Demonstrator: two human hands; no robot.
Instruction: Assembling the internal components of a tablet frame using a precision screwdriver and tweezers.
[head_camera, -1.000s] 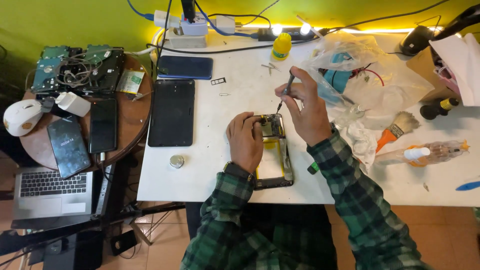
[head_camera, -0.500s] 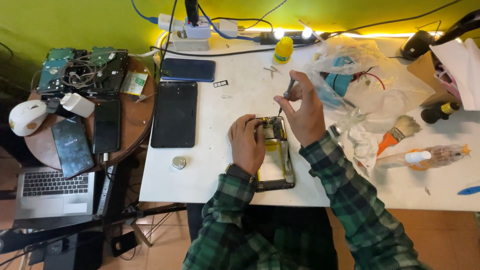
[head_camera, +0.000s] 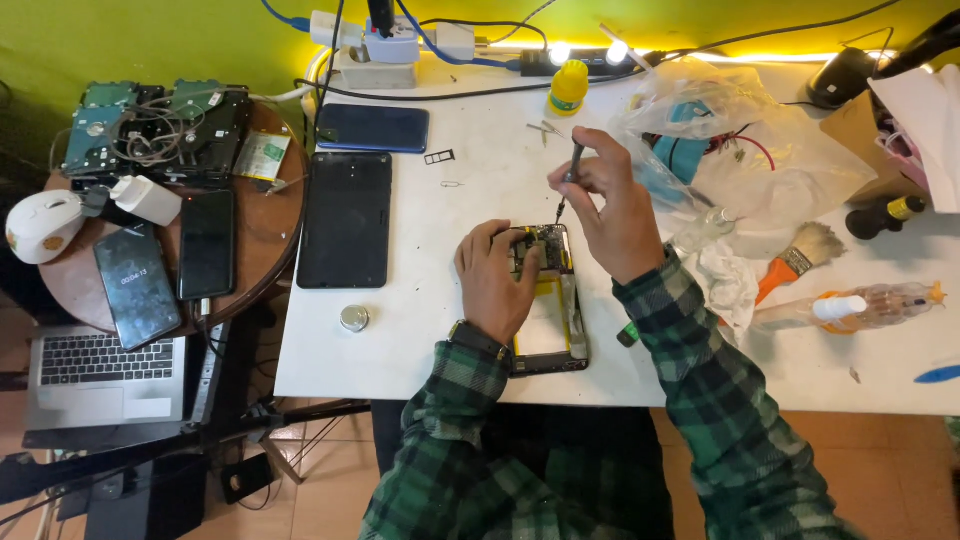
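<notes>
The opened phone (head_camera: 552, 300) lies flat near the front edge of the white bench (head_camera: 440, 330), its back off and the circuit board and yellowish inside showing. The left hand (head_camera: 497, 280) rests on its upper left side, fingers curled over the edge and pressing it down. The right hand (head_camera: 615, 205) is closed around a thin screwdriver (head_camera: 568, 180), held nearly upright with its tip down on the top of the board. Just right of the phone sit a crumpled white cloth (head_camera: 725, 280), an orange-handled brush (head_camera: 795, 260) and a clear plastic bottle (head_camera: 860, 305) on its side. Behind the right hand is a heap of clear plastic bags (head_camera: 740, 130). To the left lie a dark tablet (head_camera: 346, 220) and a small round metal piece (head_camera: 354, 318), well apart from the hands.
</notes>
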